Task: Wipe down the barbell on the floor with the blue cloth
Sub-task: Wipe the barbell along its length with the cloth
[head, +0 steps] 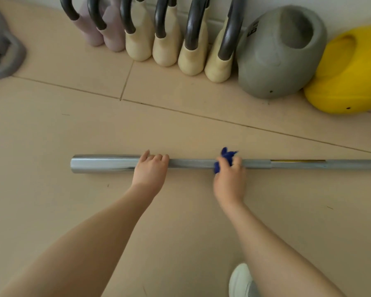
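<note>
The barbell (191, 163) lay flat on the tan tiled floor (180, 125), running from its chrome sleeve end at the left out past the right edge of our view. Our left hand (150, 170) rested on top of it where the sleeve met the thinner shaft, fingers curled over the far side. Our right hand (229, 179) gripped the blue cloth (227, 158), bunched against the shaft just to the right, a tuft of it sticking up beyond the fingers. Nothing lay between our two hands along the bar. Well beyond it, lined up against the wall, stood six handled weights with dark loop handles: two mauve ones (103, 35) at the left and four cream ones (180, 50) beside them. Next came one grey kettlebell (272, 61) and one yellow kettlebell (351, 82), touching each other. Another grey weight (2, 52) sat apart at the far left edge. One white shoe (241, 279) showed at the bottom, under our right forearm.
</note>
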A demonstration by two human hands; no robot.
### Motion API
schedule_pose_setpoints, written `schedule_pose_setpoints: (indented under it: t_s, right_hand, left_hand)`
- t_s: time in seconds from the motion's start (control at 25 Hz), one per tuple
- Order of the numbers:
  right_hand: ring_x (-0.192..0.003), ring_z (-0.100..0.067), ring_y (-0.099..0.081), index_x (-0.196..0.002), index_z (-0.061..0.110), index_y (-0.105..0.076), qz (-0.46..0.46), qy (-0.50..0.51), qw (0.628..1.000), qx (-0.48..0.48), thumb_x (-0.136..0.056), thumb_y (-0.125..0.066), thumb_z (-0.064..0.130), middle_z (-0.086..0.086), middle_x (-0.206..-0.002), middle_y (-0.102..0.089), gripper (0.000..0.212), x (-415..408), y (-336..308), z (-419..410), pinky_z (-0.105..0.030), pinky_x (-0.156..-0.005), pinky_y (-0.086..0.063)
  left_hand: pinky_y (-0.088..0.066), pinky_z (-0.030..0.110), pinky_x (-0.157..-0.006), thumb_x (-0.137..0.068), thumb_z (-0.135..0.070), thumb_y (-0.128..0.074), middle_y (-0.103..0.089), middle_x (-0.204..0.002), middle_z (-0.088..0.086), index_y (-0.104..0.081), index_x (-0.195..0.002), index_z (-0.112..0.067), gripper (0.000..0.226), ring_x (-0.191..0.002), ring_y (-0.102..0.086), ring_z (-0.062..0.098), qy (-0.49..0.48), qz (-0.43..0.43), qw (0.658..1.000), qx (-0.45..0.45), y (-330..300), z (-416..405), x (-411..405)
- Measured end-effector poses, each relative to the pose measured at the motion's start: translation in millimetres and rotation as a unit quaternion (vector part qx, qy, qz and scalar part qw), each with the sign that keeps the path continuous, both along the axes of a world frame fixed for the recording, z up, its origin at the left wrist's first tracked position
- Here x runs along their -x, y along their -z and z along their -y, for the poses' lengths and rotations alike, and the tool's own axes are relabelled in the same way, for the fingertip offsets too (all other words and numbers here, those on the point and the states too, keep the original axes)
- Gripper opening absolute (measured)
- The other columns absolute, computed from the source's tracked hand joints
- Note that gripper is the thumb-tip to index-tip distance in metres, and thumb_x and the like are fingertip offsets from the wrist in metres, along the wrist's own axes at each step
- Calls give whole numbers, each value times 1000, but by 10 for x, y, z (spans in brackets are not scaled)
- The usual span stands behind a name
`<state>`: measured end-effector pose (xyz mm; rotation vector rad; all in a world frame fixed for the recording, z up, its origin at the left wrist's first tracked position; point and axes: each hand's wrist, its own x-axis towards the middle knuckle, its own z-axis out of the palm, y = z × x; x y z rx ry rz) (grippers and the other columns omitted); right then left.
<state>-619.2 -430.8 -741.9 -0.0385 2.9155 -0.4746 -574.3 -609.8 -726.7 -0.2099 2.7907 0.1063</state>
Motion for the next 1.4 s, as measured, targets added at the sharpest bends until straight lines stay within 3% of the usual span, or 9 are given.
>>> schedule_pose_setpoints:
  t_s: [0.16,0.32,0.56,0.8,0.88,1.0,1.16,1.28,1.4]
  right_hand:
    - [-108,-38,-48,-124,16,-53,68,-157,983,61,-81,-53,3,-17,-133,-41,45,-253,-53,550,-41,-86,-46]
    - [-106,-39,-48,-123,16,-51,66,-38,997,-8,-84,-48,7,-18,-129,-42,41,-144,-111,325,-44,-84,-47]
    - [-100,-34,-54,-121,18,-49,113,-168,979,-24,-89,-45,18,-13,-124,-42,32,-573,-171,951,-39,-77,-48]
    - [-90,-35,-53,-121,19,-49,79,-164,981,-71,-82,-49,4,-16,-116,-45,42,-772,-141,994,-40,-67,-48]
    - [-93,-35,-52,-125,23,-47,88,-197,971,-101,-83,-48,7,-15,-118,-45,45,-720,-156,867,-41,-67,-49]
    - [-99,-38,-52,-125,19,-50,82,-98,986,-107,-86,-48,11,-17,-122,-44,39,-621,-161,827,-43,-72,-49]
    - [-90,-37,-53,-117,17,-54,67,-171,978,-97,-83,-51,7,-16,-115,-47,35,-891,-136,977,-41,-68,-49]
    - [-99,-37,-54,-122,20,-55,100,-78,991,-40,-84,-49,7,-14,-124,-45,41,-734,-118,973,-41,-79,-49]
    - [-106,-34,-54,-118,21,-56,143,105,973,146,-84,-46,5,-13,-125,-50,39,-674,-96,1085,-40,-91,-45]
  left_hand:
    - [-20,32,-114,-84,3,-43,-59,-116,8,-47,-121,-7,39,-110,-55,28,49,17,998,-29,4,111,-61]
    - [-52,31,-88,-49,-6,-73,-68,-79,3,-68,-91,-9,43,-73,-67,23,86,-70,994,-23,80,119,-246]
    - [-51,27,-89,-77,-16,-41,-69,-112,7,-68,-106,-8,41,-102,-66,19,89,-123,986,-64,136,128,-648]
    - [-48,25,-79,-66,-13,-60,-60,-65,-1,-57,-64,-16,5,-72,-60,19,59,-96,991,-69,17,229,-601]
    - [-50,26,-79,-69,-8,-51,-57,-65,-1,-56,-67,-16,10,-69,-56,20,48,-85,993,-69,27,222,-617]
    - [-45,29,-86,-73,-3,-34,-59,-70,-1,-58,-75,-15,27,-75,-53,21,55,-110,991,-45,26,190,-650]
    - [-46,28,-87,-70,-27,-65,-66,-78,-2,-67,-94,-18,26,-88,-61,21,23,-62,991,-115,-104,220,-689]
    - [-32,37,-106,-85,-15,-56,-51,-133,13,-32,-142,-9,62,-132,-37,29,-50,-87,976,-191,-149,583,-850]
    - [-18,36,-114,-86,-22,-61,-20,-153,9,-8,-148,-16,82,-139,-19,28,-289,-85,931,-207,-194,1161,-1217]
